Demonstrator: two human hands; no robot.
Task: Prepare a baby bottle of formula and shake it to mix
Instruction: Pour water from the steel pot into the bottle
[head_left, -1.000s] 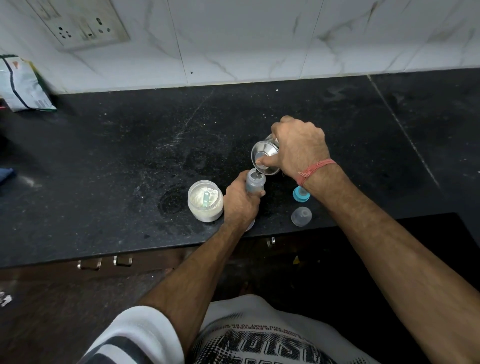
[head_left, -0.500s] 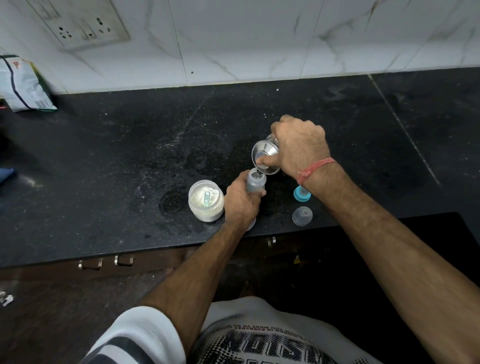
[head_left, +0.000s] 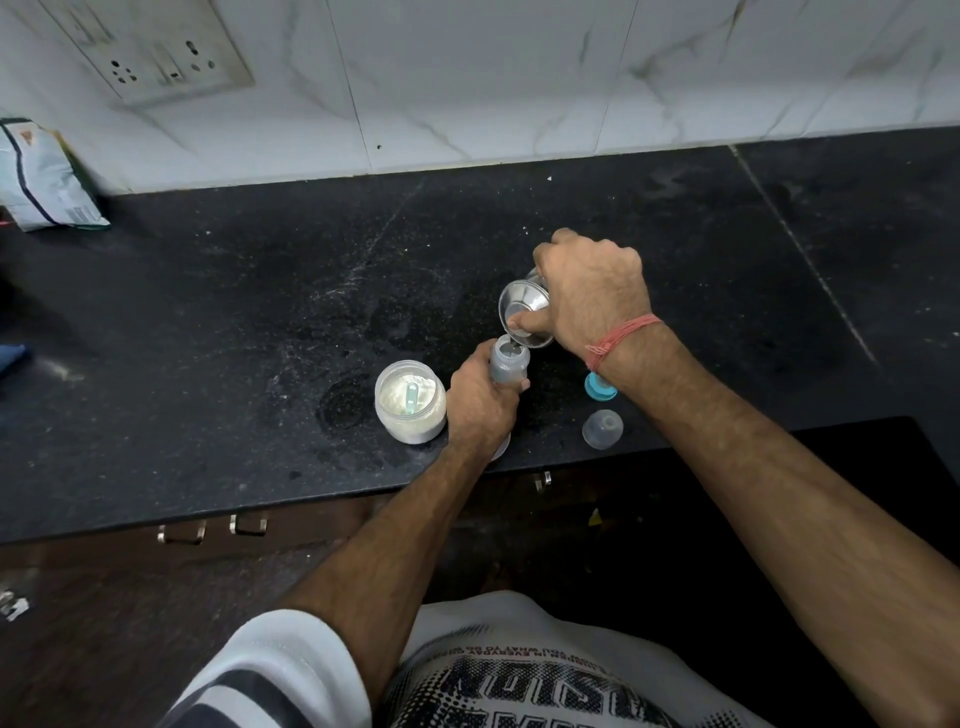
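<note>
Black stone counter (head_left: 208, 322) beneath white marble-tiled wall (head_left: 519, 78).

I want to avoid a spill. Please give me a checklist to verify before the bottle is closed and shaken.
1. Left hand grips the bottle upright: ok.
2. Steel cup in right hand tilted over the bottle mouth: ok.
3. Water level in bottle: cannot tell.
4. Blue ring with nipple within reach on counter: ok.
5. Clear cap nearby: ok.
6. Bottle closed for shaking: not ok.
</note>
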